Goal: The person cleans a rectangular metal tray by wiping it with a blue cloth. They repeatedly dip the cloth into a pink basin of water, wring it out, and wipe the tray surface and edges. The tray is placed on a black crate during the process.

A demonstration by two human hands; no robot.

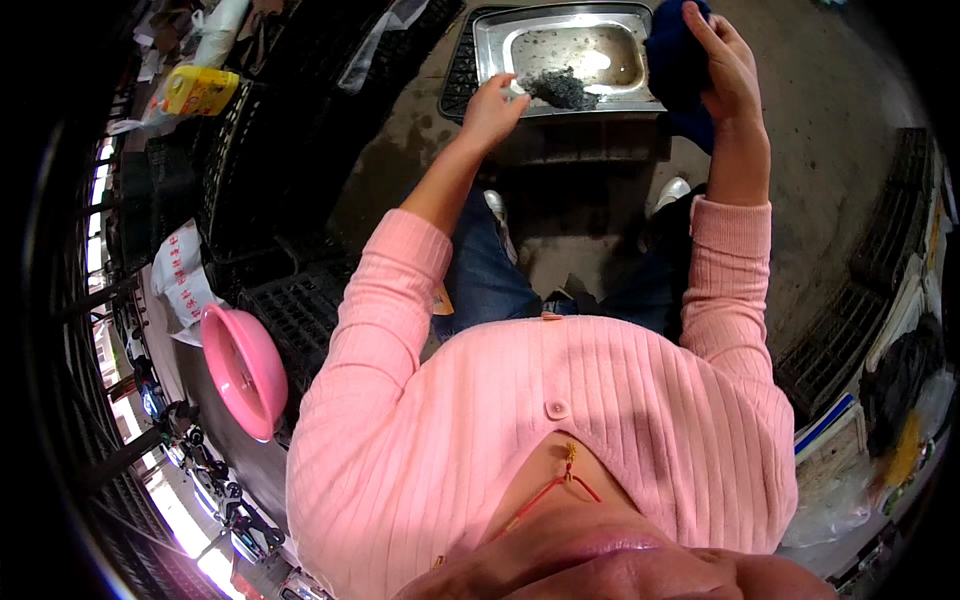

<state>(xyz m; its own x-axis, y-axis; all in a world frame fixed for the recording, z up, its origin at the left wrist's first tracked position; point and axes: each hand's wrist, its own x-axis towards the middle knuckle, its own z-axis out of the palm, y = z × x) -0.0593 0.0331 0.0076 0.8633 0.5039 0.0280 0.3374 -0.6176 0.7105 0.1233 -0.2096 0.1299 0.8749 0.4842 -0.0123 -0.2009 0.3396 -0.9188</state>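
A shallow metal tray (497, 48) lies ahead of me, with a film of brownish liquid in it. Along its near side sits a dark grey, loose clump (562, 88), whose material I cannot make out. My left hand (490, 112) is at the tray's near left corner, its fingers closed on a small white piece (516, 88) beside the clump. Past the tray's right end, my right hand (735, 75) grips a bunched dark blue cloth (680, 58). Part of the cloth hangs down below the hand.
Under the tray is a low dark support (590, 150), in front of my feet. Black plastic crates (290, 120) stack up on the left, with a yellow jug (200, 91) and a pink basin (245, 372). More black crates (845, 330) stand at the right.
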